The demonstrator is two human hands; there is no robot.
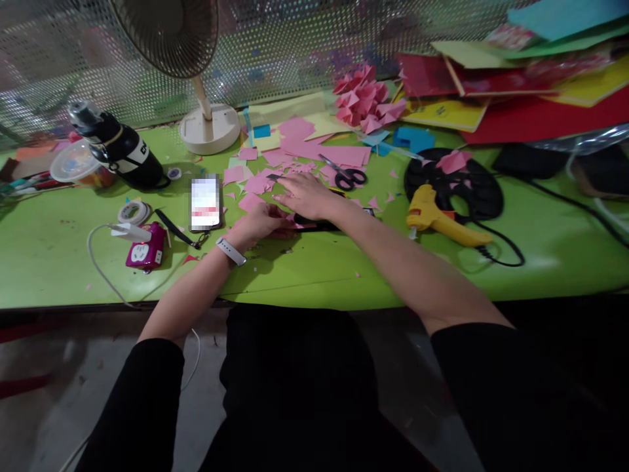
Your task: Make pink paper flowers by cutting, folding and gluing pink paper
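Note:
My left hand (265,221), with a pale band on its wrist, is low over the table, fingers curled at the edge of some pink paper (297,225). Just above it, my right hand (307,195) reaches across with fingers stretched out and palm down. Beneath that palm lies a long black object (319,227), mostly covered, so its kind is unclear. A small dark tip (274,177) shows by the right fingertips. Pink paper scraps (250,202) lie around both hands. Dark-handled scissors (350,178) rest behind the right hand.
A phone (205,202), a purple power adapter (147,248), a tape roll (133,213) and a black bottle (122,147) stand left. Behind is a fan (209,131). Right are a yellow glue gun (442,219), a black tray (484,190), folded pink paper pieces (363,98) and coloured sheets (540,118).

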